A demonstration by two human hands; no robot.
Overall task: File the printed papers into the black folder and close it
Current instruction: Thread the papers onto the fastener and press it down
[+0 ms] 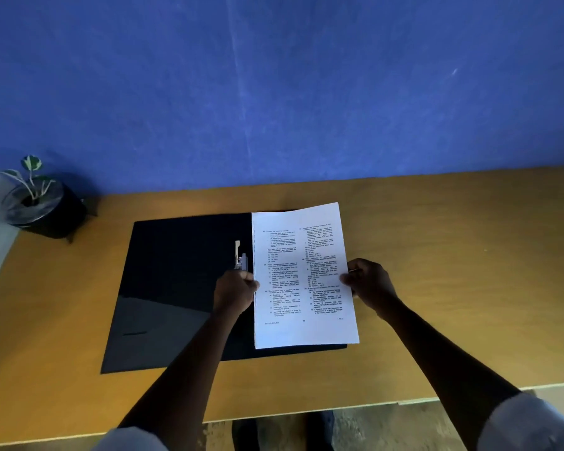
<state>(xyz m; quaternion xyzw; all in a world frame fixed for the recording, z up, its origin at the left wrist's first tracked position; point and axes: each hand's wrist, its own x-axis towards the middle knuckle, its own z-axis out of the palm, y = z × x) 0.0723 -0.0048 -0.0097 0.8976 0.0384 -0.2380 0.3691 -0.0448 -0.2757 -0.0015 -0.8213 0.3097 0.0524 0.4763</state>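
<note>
The printed papers point(302, 275), a white stack with two columns of small text on the top page, sit between the two hands, over the right half of the black folder point(176, 288). The left hand point(236, 289) grips the stack at the middle of its left edge, fingers curled around it with the thumb on the top page. The right hand point(368, 283) grips the opposite edge at about the same height, thumb on the printed face and fingers behind. Whether the stack lies flat on the folder or is lifted a little off it cannot be told from this view.

The folder lies open on the desk point(453, 271), its empty left cover spreading out to the left of the left hand. Just beyond the left hand's knuckles, beside the paper's left edge, the metal clip point(240, 255) stands up from the folder's spine. A strip of the folder's right half shows below the near edge of the stack.

Far to the left of the left hand, at the back corner of the desk, stands a small plant point(30, 177) in a dark pot point(46, 209). A blue wall point(274, 92) rises behind the desk.
</note>
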